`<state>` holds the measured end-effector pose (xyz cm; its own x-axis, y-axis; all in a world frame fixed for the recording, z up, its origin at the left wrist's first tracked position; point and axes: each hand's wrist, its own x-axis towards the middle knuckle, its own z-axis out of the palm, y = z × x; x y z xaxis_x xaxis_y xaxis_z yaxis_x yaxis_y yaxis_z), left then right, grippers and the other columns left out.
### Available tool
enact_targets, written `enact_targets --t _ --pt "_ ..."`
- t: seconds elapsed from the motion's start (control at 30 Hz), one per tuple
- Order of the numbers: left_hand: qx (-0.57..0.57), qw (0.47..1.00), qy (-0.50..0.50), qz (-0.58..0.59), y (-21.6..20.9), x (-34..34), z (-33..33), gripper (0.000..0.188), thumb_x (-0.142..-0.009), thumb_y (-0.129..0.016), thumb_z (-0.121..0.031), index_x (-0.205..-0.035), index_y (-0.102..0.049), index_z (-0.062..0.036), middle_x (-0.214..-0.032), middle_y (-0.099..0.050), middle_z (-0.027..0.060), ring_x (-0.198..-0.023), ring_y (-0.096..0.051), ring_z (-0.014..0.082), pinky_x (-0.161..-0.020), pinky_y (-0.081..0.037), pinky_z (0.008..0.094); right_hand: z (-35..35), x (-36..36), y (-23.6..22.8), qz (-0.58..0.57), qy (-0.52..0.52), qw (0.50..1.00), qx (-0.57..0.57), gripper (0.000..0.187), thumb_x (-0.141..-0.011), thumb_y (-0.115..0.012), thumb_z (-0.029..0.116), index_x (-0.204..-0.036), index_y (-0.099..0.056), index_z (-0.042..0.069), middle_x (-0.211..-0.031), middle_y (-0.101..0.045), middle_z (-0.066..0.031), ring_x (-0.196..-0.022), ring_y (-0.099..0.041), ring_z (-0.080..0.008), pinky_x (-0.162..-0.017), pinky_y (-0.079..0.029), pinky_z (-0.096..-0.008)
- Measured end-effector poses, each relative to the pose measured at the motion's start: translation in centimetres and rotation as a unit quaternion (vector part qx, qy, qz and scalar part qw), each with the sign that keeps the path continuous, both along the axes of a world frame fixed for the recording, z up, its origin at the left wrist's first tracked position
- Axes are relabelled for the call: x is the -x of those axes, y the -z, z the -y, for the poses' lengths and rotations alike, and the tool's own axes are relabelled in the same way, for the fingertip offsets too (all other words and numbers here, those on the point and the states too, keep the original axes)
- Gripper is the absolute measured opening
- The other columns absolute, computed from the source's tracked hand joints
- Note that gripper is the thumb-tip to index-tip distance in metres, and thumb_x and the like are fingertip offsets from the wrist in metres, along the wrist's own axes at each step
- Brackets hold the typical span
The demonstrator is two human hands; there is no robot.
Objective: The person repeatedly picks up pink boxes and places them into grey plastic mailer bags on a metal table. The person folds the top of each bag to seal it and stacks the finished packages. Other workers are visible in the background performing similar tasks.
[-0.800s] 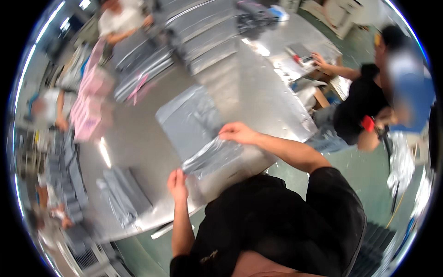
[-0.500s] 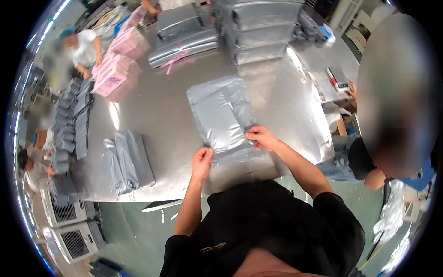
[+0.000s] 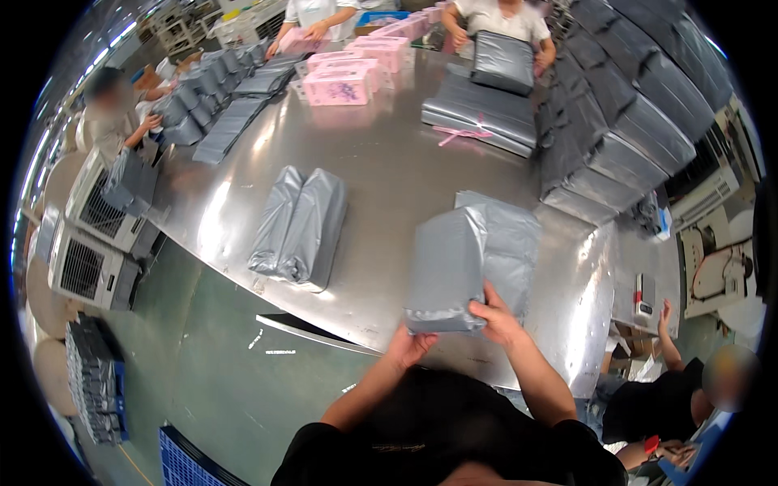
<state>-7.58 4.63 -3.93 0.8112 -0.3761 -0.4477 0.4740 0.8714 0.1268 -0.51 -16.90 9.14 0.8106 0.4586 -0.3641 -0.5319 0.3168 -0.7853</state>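
Note:
A bulky grey plastic-wrapped package (image 3: pixel 444 263) is between my hands near the front edge of the metal table, its near end tilted up. My left hand (image 3: pixel 412 345) grips its lower left corner from beneath, with the fingertips partly hidden. On the near right side, my right hand (image 3: pixel 498 316) has its thumb and fingers closed on the package. A flatter grey plastic sheet or bag (image 3: pixel 515 243) lies just behind it to the right. Farther left on the table rests another grey package (image 3: pixel 298 231) with a lengthwise crease.
Tall stacks of grey packages (image 3: pixel 624 121) stand at the far right. Beside them lies a grey bundle with a pink tie (image 3: pixel 482 121). Pink printed packs (image 3: pixel 340 83) line the far side. Several people work around the metal table (image 3: pixel 381 166). A small scale-like device (image 3: pixel 644 296) sits right.
My view has swung left. The grey plastic between my hands lay flat before; now a thick package is lifted and tilted there, and both hands have shifted their grip around its near end.

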Motion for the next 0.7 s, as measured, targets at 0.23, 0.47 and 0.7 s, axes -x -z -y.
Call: enact_targets --t 0.23,0.47,0.7 --pt "-0.220 0.971 0.088 -0.027 -5.4 5.9 -8.0 0.025 -0.108 -0.051 -0.023 -0.124 -0.059 -0.0055 -0.114 -0.072 0.0146 -0.090 -0.071 0.0222 -0.075 -0.060 0.0349 -22.3 -6.6 2.8 0.120 -0.174 0.916 0.341 0.125 -0.080 -0.081 0.059 -0.165 -0.006 0.006 -0.152 -0.046 -0.0232 -0.119 -0.060 -0.0305 -0.089 -0.056 -0.0372" --pt "-0.498 0.807 0.088 0.305 -20.0 -6.8 -18.7 0.019 -0.102 -0.065 -0.017 -0.116 -0.069 -0.0033 -0.098 -0.072 0.0029 -0.079 -0.064 0.0084 -0.069 -0.051 0.0226 -24.1 -8.5 2.3 0.213 -0.160 0.946 0.183 0.076 -0.095 -0.072 0.042 -0.155 -0.040 0.008 -0.134 -0.065 -0.0150 -0.105 -0.068 -0.0229 -0.080 -0.057 -0.0314" --pt "-0.855 0.357 -0.101 0.362 -18.0 -41.1 -21.4 0.026 -0.091 -0.069 -0.016 -0.117 -0.068 -0.0082 -0.109 -0.066 0.0133 -0.084 -0.067 0.0302 -0.074 -0.055 0.0427 -5.5 -11.0 2.9 0.461 0.096 0.564 0.678 0.047 -0.091 -0.075 0.028 -0.132 -0.065 0.008 -0.130 -0.062 -0.0146 -0.121 -0.058 -0.0325 -0.100 -0.048 -0.0480"
